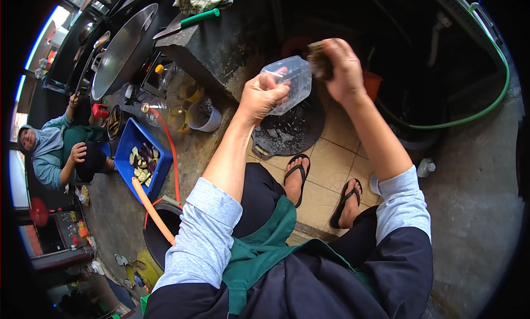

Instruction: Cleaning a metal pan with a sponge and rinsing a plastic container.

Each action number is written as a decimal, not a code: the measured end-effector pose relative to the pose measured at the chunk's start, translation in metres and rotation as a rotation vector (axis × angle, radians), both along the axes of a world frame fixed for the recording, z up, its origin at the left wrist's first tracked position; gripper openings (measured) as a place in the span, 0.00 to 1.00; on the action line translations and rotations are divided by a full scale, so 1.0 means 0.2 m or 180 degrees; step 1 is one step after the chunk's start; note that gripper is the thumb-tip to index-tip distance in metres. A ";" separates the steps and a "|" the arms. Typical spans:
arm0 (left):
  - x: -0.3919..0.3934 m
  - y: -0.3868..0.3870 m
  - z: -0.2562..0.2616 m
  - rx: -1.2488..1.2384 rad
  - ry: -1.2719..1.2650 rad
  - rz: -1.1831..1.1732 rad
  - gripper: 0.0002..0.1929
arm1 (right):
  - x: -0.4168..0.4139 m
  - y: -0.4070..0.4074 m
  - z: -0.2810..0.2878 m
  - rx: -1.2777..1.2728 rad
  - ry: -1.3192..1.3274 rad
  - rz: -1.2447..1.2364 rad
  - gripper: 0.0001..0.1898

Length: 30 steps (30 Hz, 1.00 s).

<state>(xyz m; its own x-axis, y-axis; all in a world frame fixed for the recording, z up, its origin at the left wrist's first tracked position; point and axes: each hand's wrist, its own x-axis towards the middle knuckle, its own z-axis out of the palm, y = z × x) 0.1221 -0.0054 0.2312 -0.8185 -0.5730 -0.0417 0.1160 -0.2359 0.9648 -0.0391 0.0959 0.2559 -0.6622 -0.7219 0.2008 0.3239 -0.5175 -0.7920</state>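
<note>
My left hand [265, 95] grips a clear plastic container [296, 81] by its near side, tilted in the air. Beside it, my right hand [341, 70] is raised and blurred, closed around a rough brownish clump [320, 61] that looks like a scrubbing pad; its exact kind I cannot tell. The clump is close to the container's right edge. Below both hands, a round dark pan or griddle [285, 132] with a loop handle lies on the tiled floor, with pale and dark residue on it.
A knife [186, 22] with a green handle and a checked cloth [203, 0] lie on the concrete ledge at upper left. A large wok [124, 52], plastic bottles [170, 75] and a blue basin [161, 178] of cut eggplant stand left. A person [54, 145] sits beyond. A green hose [468, 122] curves at right.
</note>
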 end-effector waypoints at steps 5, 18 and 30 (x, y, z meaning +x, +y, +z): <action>-0.10 0.14 0.06 -0.0651 0.0104 -0.0015 0.08 | 0.22 -0.03 0.02 0.0185 0.4107 -0.1012 0.06; 0.00 0.15 0.14 0.0141 0.0115 -0.0342 0.13 | 0.02 -0.11 -0.17 0.0990 0.1860 0.0265 0.11; 0.04 0.10 0.14 0.2123 -0.0102 -0.2056 0.22 | -0.21 -0.02 -0.08 0.1433 0.2010 0.0255 0.08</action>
